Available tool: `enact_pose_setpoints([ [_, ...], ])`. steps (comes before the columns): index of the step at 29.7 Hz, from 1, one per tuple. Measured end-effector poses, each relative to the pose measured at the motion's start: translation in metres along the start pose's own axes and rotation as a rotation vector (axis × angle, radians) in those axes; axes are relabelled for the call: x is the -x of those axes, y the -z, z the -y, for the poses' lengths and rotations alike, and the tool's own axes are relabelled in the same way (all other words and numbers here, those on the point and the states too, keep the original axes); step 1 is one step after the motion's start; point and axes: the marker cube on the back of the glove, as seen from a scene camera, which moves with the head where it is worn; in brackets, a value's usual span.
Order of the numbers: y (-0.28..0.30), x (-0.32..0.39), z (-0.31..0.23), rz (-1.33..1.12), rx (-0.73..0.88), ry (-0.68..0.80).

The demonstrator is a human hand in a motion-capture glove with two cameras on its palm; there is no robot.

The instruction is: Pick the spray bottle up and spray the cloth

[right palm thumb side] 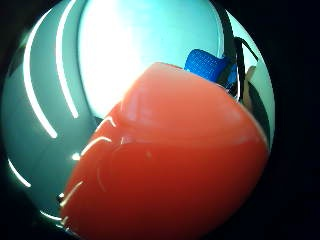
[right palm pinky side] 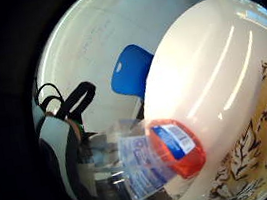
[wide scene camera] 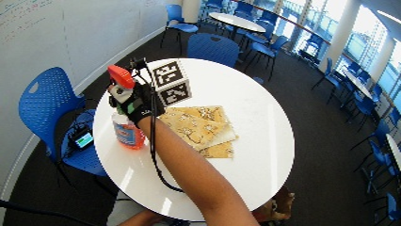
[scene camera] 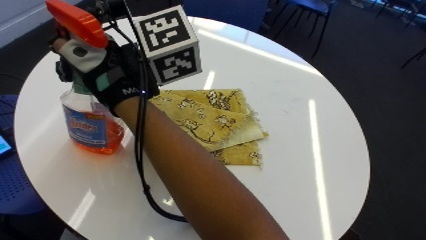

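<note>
On the round white counter (scene camera: 279, 90), the gloved right hand (scene camera: 110, 75) is wrapped around the neck of the spray bottle (scene camera: 90, 122), just under its orange trigger head (scene camera: 76, 20), with the fingers curled about it. The bottle stands upright near the counter's edge, its base with the orange liquid and blue label apparently resting on the surface, though contact cannot be confirmed. Just beside it, toward the middle of the counter, lies the folded yellow patterned cloth (scene camera: 213, 122), flat and apart from the bottle. The little finger side palm view shows the bottle's clear body and label (right palm pinky side: 173, 144) close below the palm, with the cloth (right palm pinky side: 262, 151) beyond it. A blue chair (wide scene camera: 44, 101) stands beside the counter.
</note>
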Motion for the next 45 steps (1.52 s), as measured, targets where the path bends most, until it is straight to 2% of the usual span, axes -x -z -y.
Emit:
enact_pose_setpoints([
  [8, -0.002, 0.015, 0.004, -0.012, -0.008, 0.048],
  [28, -0.013, 0.016, -0.008, -0.005, 0.020, 0.039],
  [40, -0.004, -0.005, -0.008, 0.016, 0.052, -0.056],
  [45, -0.004, -0.021, -0.011, -0.062, 0.084, -0.108],
])
